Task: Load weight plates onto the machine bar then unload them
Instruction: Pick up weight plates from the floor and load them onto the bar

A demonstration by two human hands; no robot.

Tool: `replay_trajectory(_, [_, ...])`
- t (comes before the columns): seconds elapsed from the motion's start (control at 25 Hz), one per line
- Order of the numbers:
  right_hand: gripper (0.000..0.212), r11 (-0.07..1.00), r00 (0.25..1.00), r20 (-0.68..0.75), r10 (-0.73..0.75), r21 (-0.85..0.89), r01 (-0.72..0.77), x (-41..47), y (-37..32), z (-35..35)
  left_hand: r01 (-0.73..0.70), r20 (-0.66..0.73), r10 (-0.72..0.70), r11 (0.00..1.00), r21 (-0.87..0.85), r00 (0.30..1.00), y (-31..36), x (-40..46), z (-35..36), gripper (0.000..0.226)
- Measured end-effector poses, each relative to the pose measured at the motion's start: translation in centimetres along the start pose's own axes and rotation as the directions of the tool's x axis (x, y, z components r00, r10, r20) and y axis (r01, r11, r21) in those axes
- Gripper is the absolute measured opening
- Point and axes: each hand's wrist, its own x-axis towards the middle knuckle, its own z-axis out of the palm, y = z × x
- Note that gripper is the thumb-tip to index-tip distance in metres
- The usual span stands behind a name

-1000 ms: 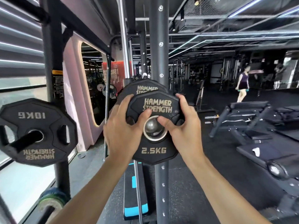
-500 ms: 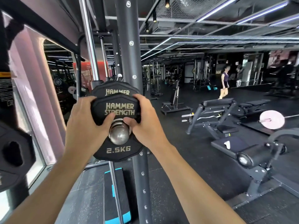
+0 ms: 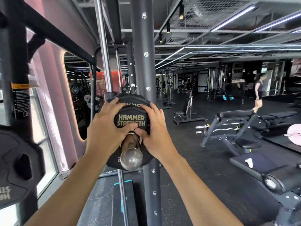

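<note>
the small weight plate [image 3: 131, 119] is sitting at the centre of the frame, threaded on the machine bar [image 3: 131, 150], whose rounded steel end is pointing toward the camera just below. the left hand [image 3: 105, 129] is clasping the plate's left edge and the right hand [image 3: 154, 132] its right edge, both grips clenched on the plate, thumbs meeting near the hole. holding it from both sides is probably keeping the hole square to the bar so it slides without binding. a larger plate [image 3: 128, 99] is showing just behind it, on the same bar as far as one can tell. whether the small plate is going on or coming off cannot be read here. its lower half and weight marking are hiding behind the bar end and the hands. a dark upright post [image 3: 143, 62] is rising behind the plates. at the lower left edge another plate [image 3: 17, 167] is being cut off by the frame.
</note>
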Motion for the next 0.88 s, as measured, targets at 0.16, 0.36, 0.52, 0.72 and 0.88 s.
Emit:
replay_trajectory(0.16, [0.071, 0.998, 1.000, 0.009, -0.027, -0.056, 0.027, 1.6, 0.5, 0.7, 0.007, 0.000, -0.007, 0.999, -0.043, 1.000, -1.4, 0.6, 1.0, 0.068])
replay_trajectory(0.36, [0.067, 0.997, 0.999, 0.031, -0.034, -0.064, 0.036, 2.4, 1.0, 0.8, 0.041, 0.049, -0.036, 0.993, -0.112, 0.998, -1.7, 2.2, 1.1, 0.051])
replay_trajectory(0.52, [0.060, 1.000, 1.000, 0.012, -0.005, 0.027, 0.005, 4.0, 0.9, -0.2, 0.127, 0.047, -0.119, 0.901, -0.414, 0.992, -2.2, 5.3, -0.7, 0.041])
replay_trajectory(0.72, [0.042, 1.000, 1.000, 0.015, 0.027, 0.006, -0.027, 7.2, 0.4, -1.4, 0.236, 0.227, -0.165, 0.911, -0.339, 0.960, -6.2, 9.3, -1.8, 0.025])
replay_trajectory(0.88, [0.034, 0.994, 0.994, 0.036, 0.099, 0.031, -0.101, 10.5, 0.9, -2.9, 0.262, 0.442, -0.116, 0.922, -0.285, 0.890, -9.5, 11.0, -2.2, 0.049])
